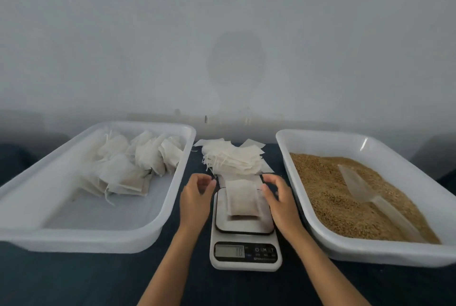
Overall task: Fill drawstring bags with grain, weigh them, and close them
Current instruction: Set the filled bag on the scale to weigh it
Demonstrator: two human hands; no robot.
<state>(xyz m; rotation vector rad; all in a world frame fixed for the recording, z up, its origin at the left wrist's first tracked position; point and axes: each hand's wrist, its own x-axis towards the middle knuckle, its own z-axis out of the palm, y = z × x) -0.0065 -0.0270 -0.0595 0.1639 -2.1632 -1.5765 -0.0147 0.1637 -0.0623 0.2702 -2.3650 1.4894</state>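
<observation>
Now one filled bag (243, 201) lies on the scale (245, 229), not yet closed; left hand (196, 197) and right hand (277, 197) beside it have a loose, empty grip; several finished bags (128, 167) wait in the tray left of the scale.

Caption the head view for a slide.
Filled bag on the scale, both hands open beside it, between tray of bags and grain tray.

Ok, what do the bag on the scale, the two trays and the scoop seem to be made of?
The bag looks like thin off-white non-woven or paper-like fabric, matte; darker contents show faintly through. Both trays, left tray and right tray, look like glossy white moulded plastic with rounded rims. The scoop seems to be translucent plastic, since grain shows through it.
</observation>
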